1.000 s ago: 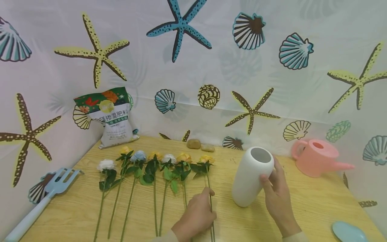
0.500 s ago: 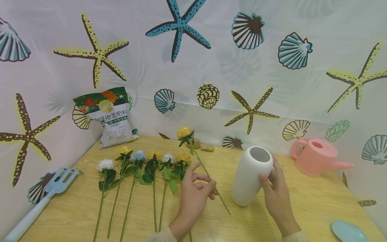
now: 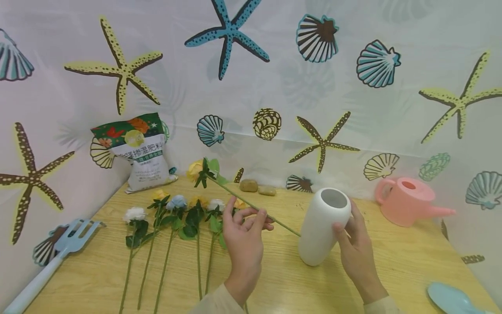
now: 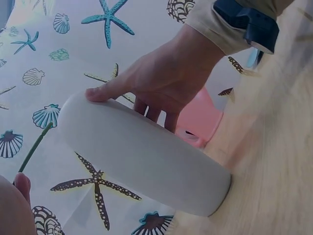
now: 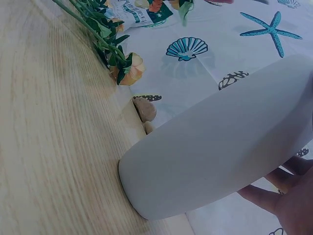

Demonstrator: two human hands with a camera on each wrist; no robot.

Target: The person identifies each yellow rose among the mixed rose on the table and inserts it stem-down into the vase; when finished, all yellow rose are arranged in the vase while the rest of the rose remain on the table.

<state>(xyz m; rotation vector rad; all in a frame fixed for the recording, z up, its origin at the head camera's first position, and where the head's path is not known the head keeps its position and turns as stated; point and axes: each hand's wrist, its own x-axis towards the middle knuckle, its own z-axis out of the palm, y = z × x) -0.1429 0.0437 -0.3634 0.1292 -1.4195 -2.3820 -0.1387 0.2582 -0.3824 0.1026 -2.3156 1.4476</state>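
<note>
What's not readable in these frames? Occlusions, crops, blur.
- Head view: the stem's lower end is hidden behind the white vase; whether it touches the vase can't be told.
- Head view: blue rake handle and blue scoop are cut by the bottom edge.
- Fertilizer bag: small print is too small.
- Right wrist view: right hand mostly cropped.
- Left wrist view: left hand only a sliver.

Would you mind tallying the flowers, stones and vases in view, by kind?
Flowers: 7, counting the held flower in the left hand
Stones: 2
Vase: 1
Total: 10
</note>
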